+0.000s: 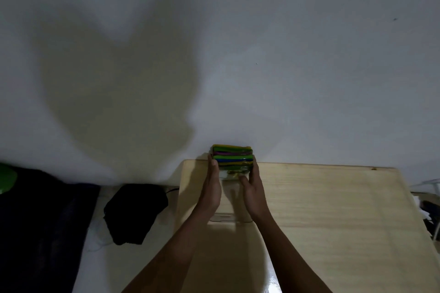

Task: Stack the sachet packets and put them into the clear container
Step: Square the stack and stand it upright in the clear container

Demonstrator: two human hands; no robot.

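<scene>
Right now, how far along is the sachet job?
Done: the sachets are already one neat stack. In hand: the left hand and right hand press its sides above the clear container on the table. Left: lowering it fully in; how deep it sits is unclear.

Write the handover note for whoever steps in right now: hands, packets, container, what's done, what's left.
Left hand: pressed against the left side of the stack of sachet packets.
Right hand: pressed against the right side, thumb on the front.
The stack is gathered and held between both hands at the far edge of the wooden table, near the wall.
The clear container appears to sit on the table between the wrists; its outline is faint.
Done: packets stacked.
Left: lower the stack into the container and let go.
</scene>
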